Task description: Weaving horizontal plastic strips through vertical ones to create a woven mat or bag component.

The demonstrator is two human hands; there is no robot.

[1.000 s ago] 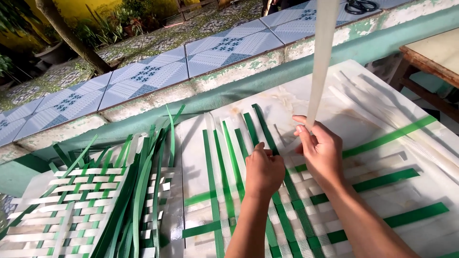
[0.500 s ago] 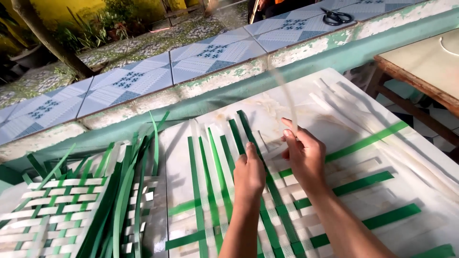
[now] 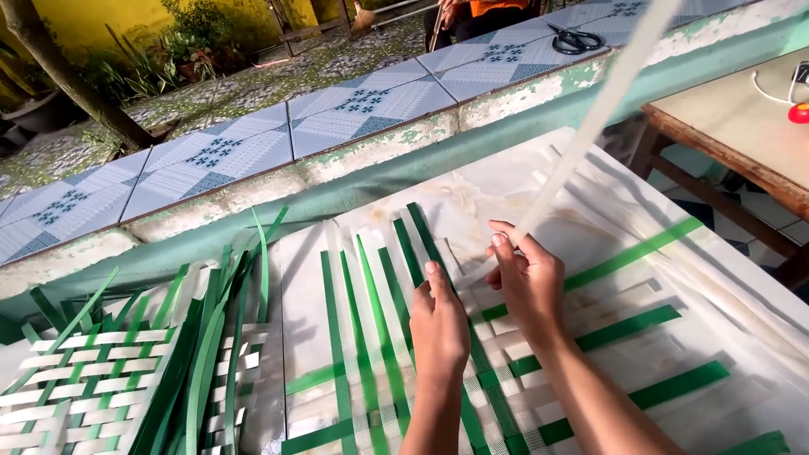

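Note:
A flat weave of green and white plastic strips [image 3: 371, 371] lies on a white board [image 3: 489, 194] in front of me. My left hand [image 3: 438, 324] presses palm down on the green strips near the middle of the weave. My right hand [image 3: 527, 282] pinches a long white strip [image 3: 598, 118] between thumb and fingers; the strip rises up and to the right, out of the top of the view. Its lower end meets the weave just beside my left thumb.
A half-woven green and white basket [image 3: 93, 392] with loose upright strips stands at the left. A low tiled wall [image 3: 337, 114] runs behind the board, with black scissors [image 3: 577, 39] on it. A wooden table [image 3: 742, 135] stands at the right.
The white strip in my right hand has swung from nearly upright to a slant up and to the right. Both hands stay in about the same place on the weave.

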